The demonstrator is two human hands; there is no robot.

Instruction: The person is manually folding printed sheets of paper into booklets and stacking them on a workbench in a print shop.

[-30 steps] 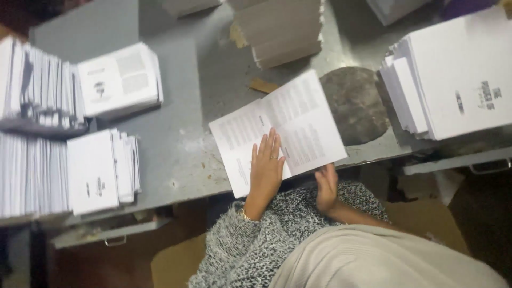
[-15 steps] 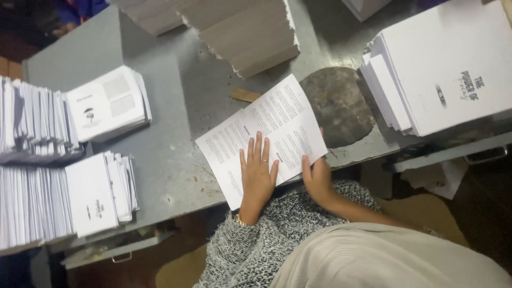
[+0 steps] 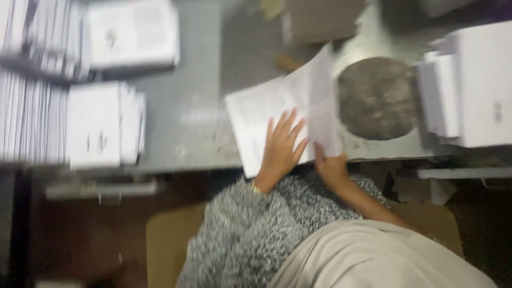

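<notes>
We look down on a grey table (image 3: 202, 106), and the view is blurred. Our left hand (image 3: 282, 146) lies flat on a white printed sheet (image 3: 266, 114), fingers spread open and pressing its left half down near the table's front edge. Our right hand (image 3: 329, 166) sits just beside it at the sheet's lower right corner; its fingers pinch the right half, which lifts up and tilts over toward the fold. The sheet lies at the table's near edge, between our 2 hands and a dark round patch (image 3: 377, 98) just to its right. Further right sits a tall white stack (image 3: 474, 85). On the left we see 2 booklet piles (image 3: 104, 125) and upright rows of booklets (image 3: 29, 117). A cardboard box (image 3: 320, 18) stands behind the sheet.
</notes>
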